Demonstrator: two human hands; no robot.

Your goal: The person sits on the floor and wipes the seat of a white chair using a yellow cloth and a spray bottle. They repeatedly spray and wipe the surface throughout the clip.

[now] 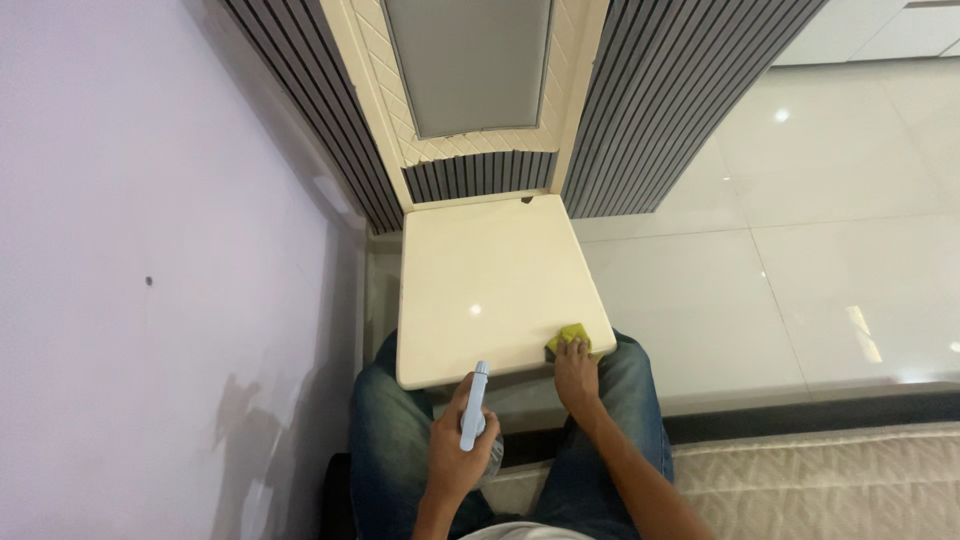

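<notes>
yellow-green cloth (567,337) lies bunched at the near right corner of the cream tabletop (480,290), pressed under the right hand (577,372); judged soft, light, best pinched anywhere. left hand (458,450) is wrapped round a pale blue spray bottle (474,410), likely light, rigid.

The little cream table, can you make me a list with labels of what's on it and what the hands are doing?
table: cream shelf-like table, glossy, set against a slatted wall
mirror: grey panel in a cream frame above the table
left hand: left hand holds a light blue spray bottle, nozzle over the table's near edge
right hand: right hand presses a yellow-green cloth on the table's near right corner
person: seated, blue jeans, knees under the table
floor: shiny pale tiles
</notes>
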